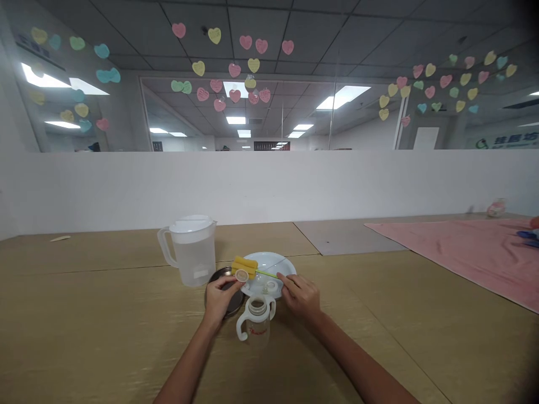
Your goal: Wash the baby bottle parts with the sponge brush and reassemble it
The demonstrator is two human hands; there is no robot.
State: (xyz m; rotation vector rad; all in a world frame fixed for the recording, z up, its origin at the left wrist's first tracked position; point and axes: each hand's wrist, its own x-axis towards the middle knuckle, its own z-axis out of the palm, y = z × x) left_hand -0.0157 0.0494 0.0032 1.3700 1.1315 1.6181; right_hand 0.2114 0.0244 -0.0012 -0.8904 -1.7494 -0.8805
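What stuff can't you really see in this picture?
All in the head view:
- Writing on the paper hearts: too small.
- Red letters on the bottle: blurred.
- Blue thing, far right: cut off by the picture's edge.
- Part of the dark round dish: behind the left hand.

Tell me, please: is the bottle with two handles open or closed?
Open. The bottle has a bare threaded neck, with no cap over its mouth.
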